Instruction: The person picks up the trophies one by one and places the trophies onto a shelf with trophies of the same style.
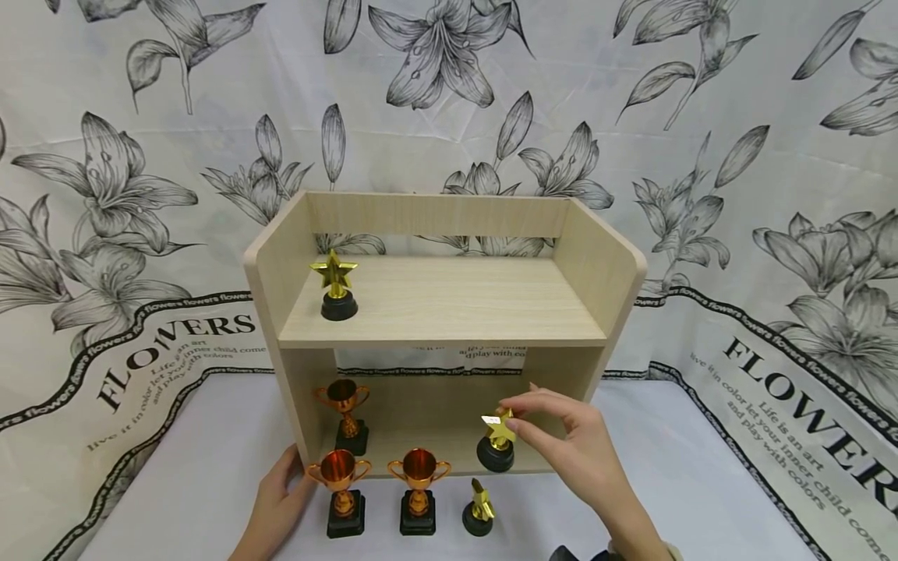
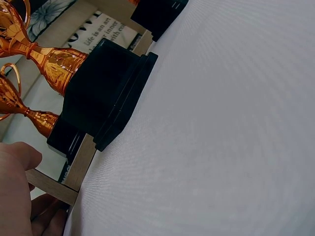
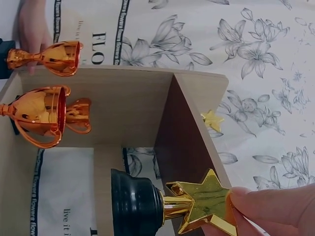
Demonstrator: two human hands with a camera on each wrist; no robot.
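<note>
Trophy (image 1: 497,446), gold star type: at right part of lower compartment (image 1: 421,417) opening | axis: near-upright, base down | right hand (image 1: 578,442): nearer, on trophy's right side, pinching its top | left hand (image 1: 277,499): well to left, gripping left side panel (image 1: 266,312).

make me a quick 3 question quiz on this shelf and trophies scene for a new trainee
1. Count: how many orange cups show in the head view?

2. Multiple choice: what does the left hand hold?
a) a cup
b) the shelf unit's left side panel
c) the upper board

3. True or false: the star trophy at the right hand is held by its black base.

Key:
1. Three
2. b
3. False: the fingers pinch its gold star.
</note>
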